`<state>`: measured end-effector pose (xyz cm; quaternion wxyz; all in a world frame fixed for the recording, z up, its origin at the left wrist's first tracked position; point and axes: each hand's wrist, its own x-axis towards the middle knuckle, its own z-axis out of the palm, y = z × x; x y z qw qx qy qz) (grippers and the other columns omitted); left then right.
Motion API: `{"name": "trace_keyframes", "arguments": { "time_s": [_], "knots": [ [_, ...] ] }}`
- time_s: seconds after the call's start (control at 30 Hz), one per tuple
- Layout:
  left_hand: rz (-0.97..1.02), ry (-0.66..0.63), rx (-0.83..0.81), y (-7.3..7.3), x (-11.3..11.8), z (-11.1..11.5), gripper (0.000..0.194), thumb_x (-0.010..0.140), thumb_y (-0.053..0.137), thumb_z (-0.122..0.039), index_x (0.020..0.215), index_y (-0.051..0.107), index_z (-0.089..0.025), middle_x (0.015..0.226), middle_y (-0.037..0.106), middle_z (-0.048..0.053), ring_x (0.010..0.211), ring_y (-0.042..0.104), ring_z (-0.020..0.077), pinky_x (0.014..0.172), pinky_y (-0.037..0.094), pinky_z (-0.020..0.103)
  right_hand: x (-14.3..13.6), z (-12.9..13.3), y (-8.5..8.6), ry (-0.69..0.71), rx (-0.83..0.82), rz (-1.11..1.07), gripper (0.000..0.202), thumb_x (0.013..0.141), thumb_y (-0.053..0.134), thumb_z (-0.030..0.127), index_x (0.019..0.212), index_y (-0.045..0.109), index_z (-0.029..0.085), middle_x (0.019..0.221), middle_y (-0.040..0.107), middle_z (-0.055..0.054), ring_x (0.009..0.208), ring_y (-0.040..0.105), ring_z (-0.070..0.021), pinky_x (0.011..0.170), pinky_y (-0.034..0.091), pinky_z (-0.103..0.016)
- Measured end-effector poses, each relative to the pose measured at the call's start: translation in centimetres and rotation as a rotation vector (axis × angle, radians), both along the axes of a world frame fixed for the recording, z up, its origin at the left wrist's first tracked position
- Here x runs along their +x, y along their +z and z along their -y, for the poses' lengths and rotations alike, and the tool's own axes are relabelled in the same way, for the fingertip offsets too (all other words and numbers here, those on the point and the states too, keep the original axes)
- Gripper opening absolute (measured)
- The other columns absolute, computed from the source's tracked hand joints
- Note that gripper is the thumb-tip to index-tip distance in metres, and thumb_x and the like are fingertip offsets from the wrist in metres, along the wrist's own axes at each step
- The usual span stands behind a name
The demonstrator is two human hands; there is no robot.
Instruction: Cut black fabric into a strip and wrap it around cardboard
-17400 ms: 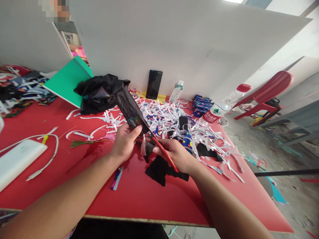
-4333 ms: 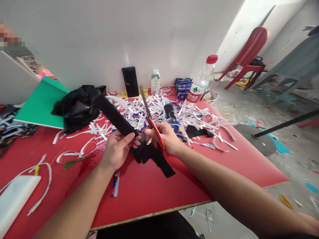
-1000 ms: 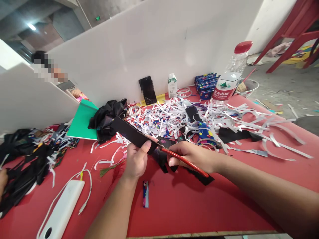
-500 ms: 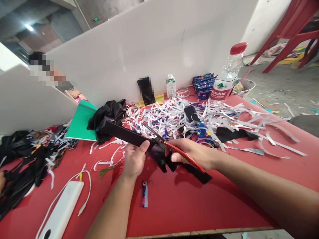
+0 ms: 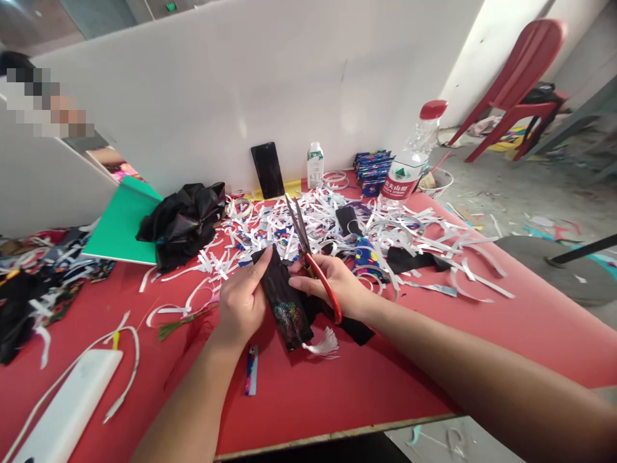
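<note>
A flat black fabric piece (image 5: 284, 302) with a shiny coloured print and a white tassel (image 5: 324, 344) at its lower end hangs above the red table (image 5: 308, 411). My left hand (image 5: 243, 299) pinches its upper left edge, thumb on top. In my right hand (image 5: 332, 283) are red-handled scissors (image 5: 329, 289), blades slightly apart and pointing up and away; its thumb is beside the fabric's right edge. More black fabric (image 5: 357, 331) lies under and beside my right hand.
White strips (image 5: 289, 225) are heaped behind my hands. Further back stand a phone (image 5: 267, 170), a small carton (image 5: 315, 166) and a water bottle (image 5: 409, 161). Left are a black cloth bundle (image 5: 183, 225), a green board (image 5: 123, 225) and a white power bank (image 5: 72, 405) with its cable.
The black piece has turned from lying nearly level to pointing down towards me, showing its print and tassel. The scissors have swung more upright. The camera view has shifted.
</note>
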<state>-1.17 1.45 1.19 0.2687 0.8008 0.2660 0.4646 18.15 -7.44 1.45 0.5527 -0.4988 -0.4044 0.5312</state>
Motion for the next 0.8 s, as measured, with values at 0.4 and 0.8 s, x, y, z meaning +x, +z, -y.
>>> {"name": "trace_keyframes", "arguments": {
  "time_s": [0.4,0.8],
  "knots": [
    [0.227,-0.300,-0.883,-0.7,1.9,2.5,0.038,0.091,0.081,-0.048,0.111,0.083,-0.016,0.094,0.083,0.010,0.083,0.078,0.0261,0.071,0.061,0.031,-0.3,0.2,0.8,-0.202,0.037,-0.002,0.053,0.063,0.097,0.058,0.083,0.066,0.020,0.068,0.058,0.004,0.059,0.046,-0.0108,0.054,0.040,-0.027],
    [0.392,-0.418,-1.173,0.1,2.6,3.0,0.042,0.085,0.088,-0.049,0.109,0.084,-0.015,0.119,0.083,0.017,0.109,0.080,0.0348,0.091,0.067,0.044,-0.2,0.4,1.6,-0.156,0.071,-0.002,0.049,0.072,0.090,0.062,0.076,0.064,0.020,0.064,0.062,0.002,0.054,0.048,-0.0112,0.053,0.040,-0.027]
  ]
}}
